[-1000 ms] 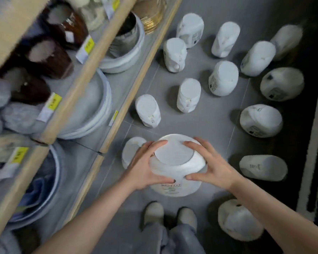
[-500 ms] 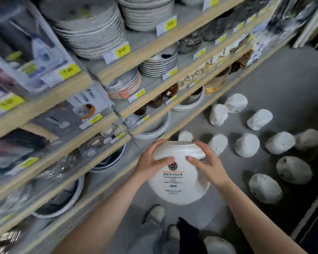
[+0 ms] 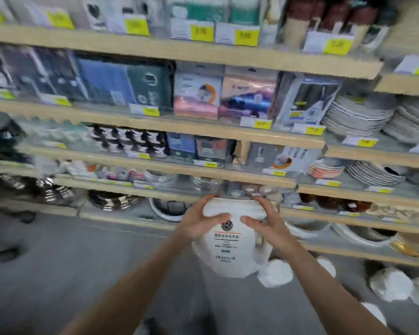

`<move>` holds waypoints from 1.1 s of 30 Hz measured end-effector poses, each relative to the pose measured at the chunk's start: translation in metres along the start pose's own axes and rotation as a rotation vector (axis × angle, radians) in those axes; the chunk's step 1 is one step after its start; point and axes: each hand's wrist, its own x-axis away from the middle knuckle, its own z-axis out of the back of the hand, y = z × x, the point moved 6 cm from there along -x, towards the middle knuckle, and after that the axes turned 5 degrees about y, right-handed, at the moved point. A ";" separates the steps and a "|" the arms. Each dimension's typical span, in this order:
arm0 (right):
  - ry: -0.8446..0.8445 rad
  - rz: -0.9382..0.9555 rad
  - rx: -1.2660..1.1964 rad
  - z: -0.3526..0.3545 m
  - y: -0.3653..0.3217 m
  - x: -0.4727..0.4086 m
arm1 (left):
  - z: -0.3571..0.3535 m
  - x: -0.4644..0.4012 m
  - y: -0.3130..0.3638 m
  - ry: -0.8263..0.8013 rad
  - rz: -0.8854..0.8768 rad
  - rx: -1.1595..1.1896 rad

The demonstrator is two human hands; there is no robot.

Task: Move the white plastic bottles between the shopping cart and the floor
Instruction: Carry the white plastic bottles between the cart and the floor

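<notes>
Gripping a white bottle (image 3: 230,247) from both sides, the left hand (image 3: 198,224) and right hand (image 3: 267,226) curl their fingers round its top, holding it up before blurred shelves (image 3: 155,126); more bottles (image 3: 392,286) stand on the floor (image 3: 58,262) at right

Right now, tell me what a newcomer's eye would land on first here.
First, the white bottle with a printed label, held up at centre between the left hand and right hand, which grip its upper sides. Behind it, wooden shelves with yellow price tags fill the view, with stacked plates at the right. More white bottles sit blurred on the grey floor at lower right.
</notes>
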 end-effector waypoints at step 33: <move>-1.248 0.461 0.343 -0.961 -0.342 0.005 | 0.805 0.249 -0.343 1.130 0.267 0.238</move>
